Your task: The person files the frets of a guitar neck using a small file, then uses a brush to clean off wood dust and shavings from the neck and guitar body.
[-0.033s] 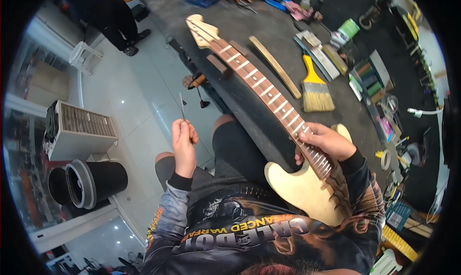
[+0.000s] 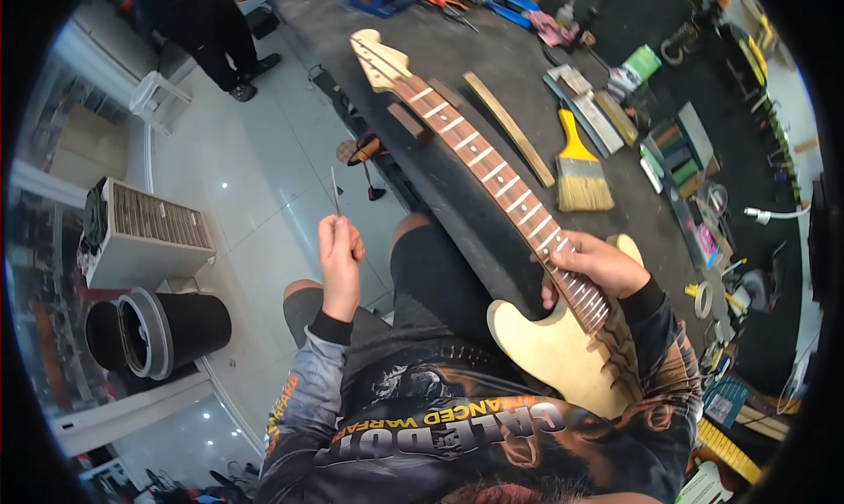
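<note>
- Clenching a thin tool [image 2: 335,189], the left grip [image 2: 341,242] is pointing its tip up and away.
- Right grip [image 2: 600,263] is grasping the guitar [image 2: 523,208] by its neck [image 2: 479,157], near the body [image 2: 549,350], thumb pressing on the fretboard side.
- Long axis is slanting from headstock [image 2: 380,62], far and left, to body, near and right; neck is extending over the bench [image 2: 457,51].
- Key relation: guitar is lying to the right of the left grip, well apart from the tool; right grip is nearer, touching it.
- Brush [image 2: 585,183] is lying beyond the neck, rightward.
</note>
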A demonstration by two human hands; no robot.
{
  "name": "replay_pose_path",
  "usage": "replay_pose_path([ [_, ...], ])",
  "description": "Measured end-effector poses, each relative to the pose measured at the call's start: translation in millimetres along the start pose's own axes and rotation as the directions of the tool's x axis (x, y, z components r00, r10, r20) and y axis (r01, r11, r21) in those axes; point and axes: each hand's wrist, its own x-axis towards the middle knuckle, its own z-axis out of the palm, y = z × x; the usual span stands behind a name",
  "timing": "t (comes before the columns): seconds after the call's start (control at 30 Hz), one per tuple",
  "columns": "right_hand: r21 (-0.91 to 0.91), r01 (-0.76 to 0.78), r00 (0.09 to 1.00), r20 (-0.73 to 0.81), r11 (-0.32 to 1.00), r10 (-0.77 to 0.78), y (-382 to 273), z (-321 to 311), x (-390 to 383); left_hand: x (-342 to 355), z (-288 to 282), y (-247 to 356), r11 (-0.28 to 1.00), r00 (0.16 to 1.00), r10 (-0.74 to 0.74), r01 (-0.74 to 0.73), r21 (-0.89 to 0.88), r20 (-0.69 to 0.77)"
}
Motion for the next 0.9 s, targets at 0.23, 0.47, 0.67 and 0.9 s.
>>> replay_pose_path([
  [0.23, -0.118, 0.019, 0.999, -0.034, 0.993, -0.024, -16, 20, -10, 102, 21, 20, 0.844, 0.901, 0.415, -0.433, 0.318, 0.125],
  [0.47, -0.220, 0.031, 0.992, -0.110, 0.975, -0.056, -46, 85, -61, 105, 45, 54, 0.961, 0.958, 0.198, -0.147, -0.236, 0.209],
  [0.67, -0.385, 0.114, 0.952, -0.221, 0.916, -0.211, -79, 133, -90, 123, 73, 49, 0.816, 0.876, 0.307, -0.443, 0.371, 0.371],
  [0.9, -0.634, 0.068, 0.723, -0.501, 0.771, -0.476, -131, 224, -103, 135, 102, 36, 0.599, 0.787, 0.392, -0.612, 0.517, 0.477],
])
